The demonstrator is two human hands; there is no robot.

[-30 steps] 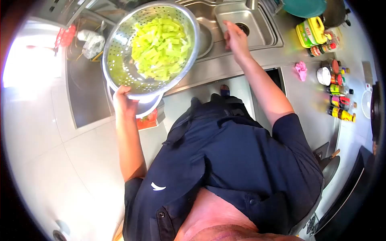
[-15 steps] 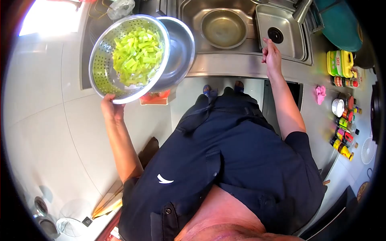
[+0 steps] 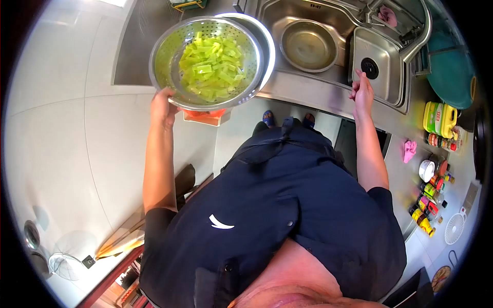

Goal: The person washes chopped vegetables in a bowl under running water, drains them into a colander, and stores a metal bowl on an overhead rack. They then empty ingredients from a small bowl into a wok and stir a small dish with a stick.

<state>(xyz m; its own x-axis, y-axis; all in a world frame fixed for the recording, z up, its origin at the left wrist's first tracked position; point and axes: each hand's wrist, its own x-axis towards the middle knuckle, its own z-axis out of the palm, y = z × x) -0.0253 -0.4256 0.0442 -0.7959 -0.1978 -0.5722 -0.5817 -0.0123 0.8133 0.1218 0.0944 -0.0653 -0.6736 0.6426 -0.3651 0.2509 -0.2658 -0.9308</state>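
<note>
My left hand (image 3: 164, 107) grips the near left rim of a perforated metal colander (image 3: 163, 64). Pale green chopped vegetable pieces (image 3: 211, 66) lie heaped inside it. Beneath and behind the colander, a metal bowl (image 3: 268, 49) shows its right side. My right hand (image 3: 362, 95) hangs over the front edge of the small sink basin (image 3: 386, 84), fingers partly curled and apart, with nothing seen in it. A round metal basin (image 3: 309, 46) rests in the larger sink, between my two hands.
A curved faucet (image 3: 427, 28) stands behind the small sink. To the right are a teal round board (image 3: 447, 72), a yellow oil jug (image 3: 440, 119), a pink cloth (image 3: 409, 151) and several sauce bottles (image 3: 422, 220). An orange-red box (image 3: 205, 117) is below the bowl.
The view has shifted, bringing more of the sink and faucet into sight. The colander now overlaps the metal bowl more than half a second ago. My left hand still holds its rim.
</note>
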